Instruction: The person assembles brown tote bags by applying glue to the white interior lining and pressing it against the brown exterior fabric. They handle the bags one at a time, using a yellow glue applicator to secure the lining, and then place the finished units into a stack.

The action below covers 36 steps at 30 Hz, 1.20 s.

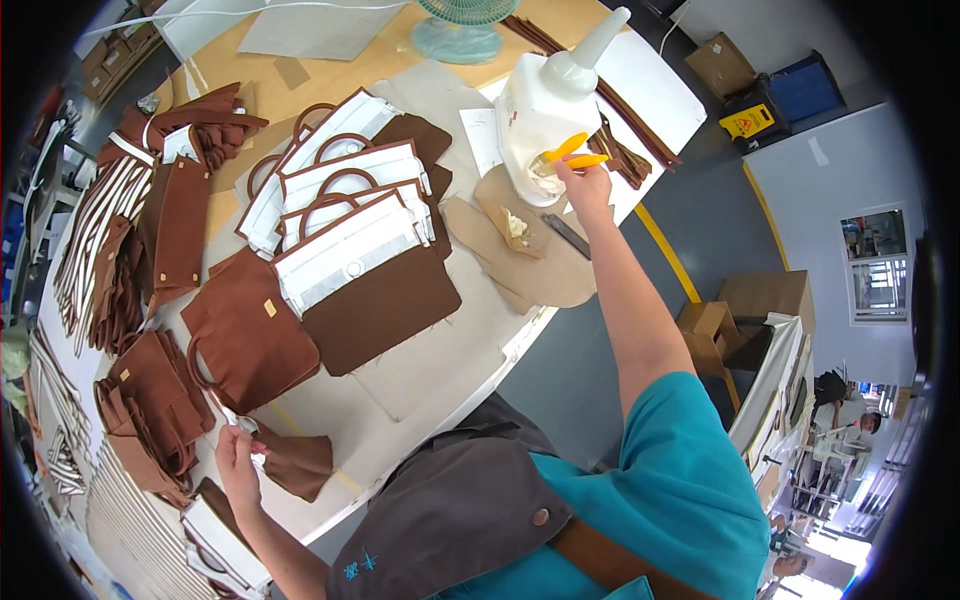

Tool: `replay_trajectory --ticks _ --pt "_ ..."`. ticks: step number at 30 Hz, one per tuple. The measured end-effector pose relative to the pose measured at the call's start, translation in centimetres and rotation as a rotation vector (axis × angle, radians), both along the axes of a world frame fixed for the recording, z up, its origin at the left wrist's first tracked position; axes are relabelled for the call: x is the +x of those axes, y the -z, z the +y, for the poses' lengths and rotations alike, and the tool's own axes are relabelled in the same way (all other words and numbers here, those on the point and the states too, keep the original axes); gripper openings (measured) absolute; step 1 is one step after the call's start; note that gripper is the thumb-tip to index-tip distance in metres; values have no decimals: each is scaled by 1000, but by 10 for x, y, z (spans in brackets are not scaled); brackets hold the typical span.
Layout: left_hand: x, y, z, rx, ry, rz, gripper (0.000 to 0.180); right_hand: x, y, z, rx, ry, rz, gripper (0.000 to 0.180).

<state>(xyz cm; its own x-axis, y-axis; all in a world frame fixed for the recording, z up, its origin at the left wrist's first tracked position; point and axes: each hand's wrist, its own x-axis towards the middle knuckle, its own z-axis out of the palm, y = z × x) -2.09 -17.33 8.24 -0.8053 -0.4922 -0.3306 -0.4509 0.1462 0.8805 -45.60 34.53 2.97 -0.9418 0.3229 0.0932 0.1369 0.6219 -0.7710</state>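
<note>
Right hand (586,186) at upper centre of frame, reaching out, yellow-handled tool (570,152) pinched against white glue bottle (545,115) on desk (450,360). Left hand (236,452) at lower left, gripping small brown fabric piece (295,462). Brown-and-white bags (345,250) stacked centre left. Green fan base (457,38) at top.

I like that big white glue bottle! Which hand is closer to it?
Right. The right hand is up against the white glue bottle, holding a yellow tool. The left hand is far away, by brown fabric pieces.
</note>
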Motion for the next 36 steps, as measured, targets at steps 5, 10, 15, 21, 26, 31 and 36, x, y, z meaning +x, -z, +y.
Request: replay_trajectory --ticks 5,10,15,21,26,31,36 --pt "0 3 -3 21 -37 34 19 -1 -11 10 157 -51 -11 23" --pt "2 4 -5 29 -48 49 17 24 -33 11 332 -265 -44 23" --pt "2 2 0 57 -59 41 16 17 -36 -2 -192 -121 148 18" --pt "7 5 -11 61 12 57 16 36 1 -2 -560 243 122 19" --pt "7 2 -10 46 14 69 17 43 -27 -6 -636 170 244 20" --pt "8 3 -17 68 50 87 17 39 -2 -12 -651 268 109 24" --pt "11 -1 -15 55 26 61 16 53 -33 -7 -341 78 102 13"
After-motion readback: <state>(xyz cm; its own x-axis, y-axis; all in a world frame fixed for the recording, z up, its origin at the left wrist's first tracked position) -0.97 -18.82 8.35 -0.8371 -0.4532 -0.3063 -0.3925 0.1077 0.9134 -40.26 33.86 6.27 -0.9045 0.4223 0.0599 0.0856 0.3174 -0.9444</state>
